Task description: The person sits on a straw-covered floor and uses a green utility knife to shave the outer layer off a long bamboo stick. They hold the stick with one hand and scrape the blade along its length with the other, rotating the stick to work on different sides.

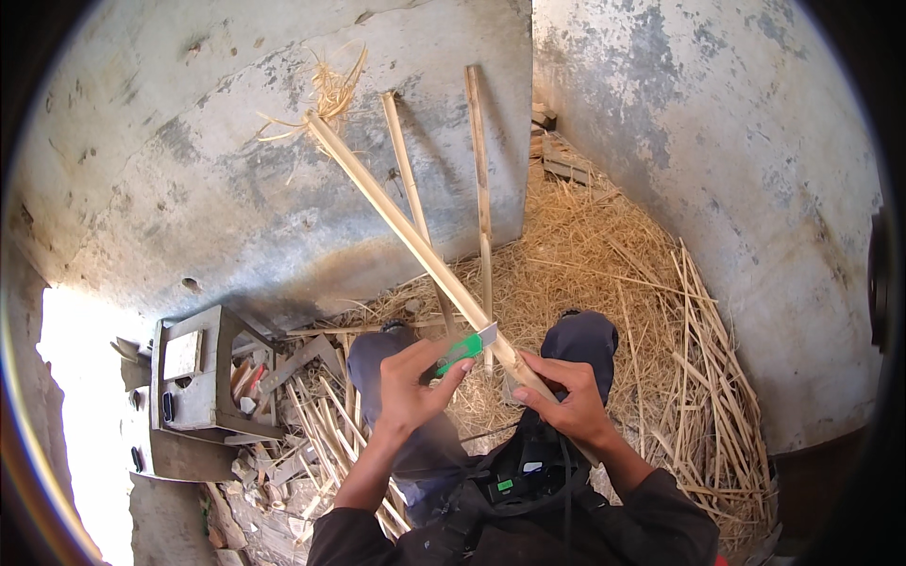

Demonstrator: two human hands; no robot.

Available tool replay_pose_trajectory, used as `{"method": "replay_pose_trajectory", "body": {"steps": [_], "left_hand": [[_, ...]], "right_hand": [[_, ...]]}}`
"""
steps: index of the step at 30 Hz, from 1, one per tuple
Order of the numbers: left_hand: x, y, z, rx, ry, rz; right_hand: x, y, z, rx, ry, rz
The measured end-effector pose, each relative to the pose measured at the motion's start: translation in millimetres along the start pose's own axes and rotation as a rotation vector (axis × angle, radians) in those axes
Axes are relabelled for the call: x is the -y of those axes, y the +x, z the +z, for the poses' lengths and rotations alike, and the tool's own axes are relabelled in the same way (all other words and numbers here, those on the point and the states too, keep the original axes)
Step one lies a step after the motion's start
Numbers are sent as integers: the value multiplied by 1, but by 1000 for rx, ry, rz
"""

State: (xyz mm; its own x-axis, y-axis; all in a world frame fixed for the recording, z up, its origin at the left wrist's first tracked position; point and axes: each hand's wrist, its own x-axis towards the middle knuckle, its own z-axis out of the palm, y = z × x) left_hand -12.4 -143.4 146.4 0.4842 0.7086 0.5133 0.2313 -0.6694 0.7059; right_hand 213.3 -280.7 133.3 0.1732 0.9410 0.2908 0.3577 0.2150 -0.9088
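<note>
- A long bamboo stick [415, 236] is held near its low end by the right hand [566, 401]. The fingers are closed around it, so the stick is kept from turning or slipping.
- The stick is tilted up and away to the left, and its far end, with frayed curls [330, 94] on it, is close to the grey wall [189, 208]. Whether it touches the wall cannot be told.
- A small knife with a green handle [460, 351] is gripped in the left hand [411, 382]. Its blade is laid against the side of the stick, just above the right hand, likely so that thin bits can be shaved off.
- The blade is pointed away from the body, which looks safer for the knees [580, 340] below.
- Two more bamboo sticks [481, 170] are leaned upright on the wall, out of the way.
- Dry shavings [604, 255] are spread over the floor, and cut strips [330, 424] are piled near the left knee.
- A grey stool [193, 377] is lying on its side at the left.
</note>
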Motion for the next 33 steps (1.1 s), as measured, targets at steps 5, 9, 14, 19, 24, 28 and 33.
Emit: {"method": "replay_pose_trajectory", "body": {"steps": [5,9,14,19,24,28,33], "left_hand": [[-3,-7,9,6,-35,4],[-4,-5,9,-2,-8,9],[-6,-4,7,-25,20,30],[-11,-6,5,-30,82,10],[-6,-8,2,-47,95,3],[-6,4,-4,-130,108,8],[11,21,-15,-256,162,48]], "right_hand": [[2,0,0,-22,11,-8],[5,0,-1,-27,0,-1],[7,-1,-1,-20,-35,-9],[4,-1,0,-23,-59,-40],[0,-3,3,-48,-69,-80],[2,-4,0,-19,-57,-66],[-3,-12,5,-6,-13,-57]]}}
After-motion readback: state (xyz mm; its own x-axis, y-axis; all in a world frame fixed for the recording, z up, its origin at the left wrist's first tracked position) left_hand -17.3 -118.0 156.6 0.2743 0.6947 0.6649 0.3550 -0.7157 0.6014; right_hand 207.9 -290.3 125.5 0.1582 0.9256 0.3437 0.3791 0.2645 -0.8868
